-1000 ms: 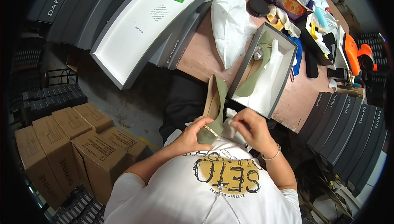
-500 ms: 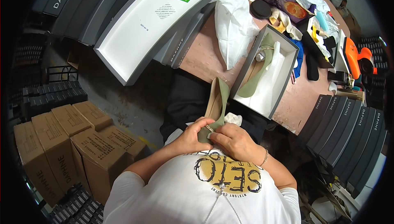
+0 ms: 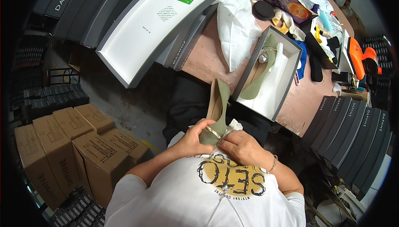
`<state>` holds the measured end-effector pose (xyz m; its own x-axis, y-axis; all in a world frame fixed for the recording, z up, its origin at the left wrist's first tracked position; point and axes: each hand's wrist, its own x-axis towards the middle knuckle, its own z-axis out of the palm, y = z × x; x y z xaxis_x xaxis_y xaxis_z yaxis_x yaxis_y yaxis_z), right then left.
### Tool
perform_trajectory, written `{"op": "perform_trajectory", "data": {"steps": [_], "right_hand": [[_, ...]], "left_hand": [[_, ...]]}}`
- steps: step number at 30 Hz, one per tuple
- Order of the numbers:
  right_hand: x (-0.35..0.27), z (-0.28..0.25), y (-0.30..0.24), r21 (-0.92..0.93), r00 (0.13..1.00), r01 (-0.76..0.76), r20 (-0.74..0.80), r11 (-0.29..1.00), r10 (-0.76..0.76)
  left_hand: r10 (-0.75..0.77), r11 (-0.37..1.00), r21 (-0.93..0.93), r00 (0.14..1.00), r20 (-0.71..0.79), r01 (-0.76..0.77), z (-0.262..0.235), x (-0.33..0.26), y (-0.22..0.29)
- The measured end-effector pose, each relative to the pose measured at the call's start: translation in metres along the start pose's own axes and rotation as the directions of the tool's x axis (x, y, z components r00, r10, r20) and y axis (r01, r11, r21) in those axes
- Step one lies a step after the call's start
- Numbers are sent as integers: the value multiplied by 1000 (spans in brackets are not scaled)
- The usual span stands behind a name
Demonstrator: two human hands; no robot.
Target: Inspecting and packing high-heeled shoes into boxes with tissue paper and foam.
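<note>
A green shoe [image 3: 220,122] with a tan lining and a narrow ornamented band is tilted up in front of my chest. My left hand [image 3: 193,138] grips its lower end, thumb and fingers on either side. Against the right side of the shoe, my right hand [image 3: 243,146] is closed around a crumpled white cloth [image 3: 235,125], part of which sticks out above the fingers. On the table, a matching green shoe [image 3: 258,81] lies beside white paper in an open grey shoebox [image 3: 291,98].
A grey box lid [image 3: 129,40] with a white inside rests at the table's left. White tissue paper [image 3: 235,27] lies beyond the shoebox. An orange heat-gun-like tool [image 3: 357,56] is at far right. Grey shoeboxes [image 3: 349,131] stand at right, brown cartons [image 3: 99,156] at left.
My right hand has slid off the ornamented band and down to the shoe's lower right side. The band now shows fully. My left hand keeps its grip, and the shoe has turned slightly.
</note>
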<state>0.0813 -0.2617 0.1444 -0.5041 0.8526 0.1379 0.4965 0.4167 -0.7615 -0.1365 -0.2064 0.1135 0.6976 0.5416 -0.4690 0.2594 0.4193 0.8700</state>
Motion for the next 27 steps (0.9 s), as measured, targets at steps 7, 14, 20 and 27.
{"op": "perform_trajectory", "data": {"steps": [7, 14, 20, 27], "right_hand": [[10, 6, -3, 64, 996, -51, -76, 997, 56], [10, -3, -7, 41, 988, -42, -143, 998, 48], [5, 1, -2, 59, 998, -40, -42, 997, 43], [19, 5, 0, 110, 997, -63, -40, 992, 68]], "left_hand": [[59, 994, 96, 998, -19, -57, 0, 0, -9], [69, 997, 47, 998, -15, -68, 2, 2, -7], [17, 998, 65, 1000, 3, -18, 1, 4, 0], [31, 998, 61, 1000, 3, -31, -3, 5, 0]]}}
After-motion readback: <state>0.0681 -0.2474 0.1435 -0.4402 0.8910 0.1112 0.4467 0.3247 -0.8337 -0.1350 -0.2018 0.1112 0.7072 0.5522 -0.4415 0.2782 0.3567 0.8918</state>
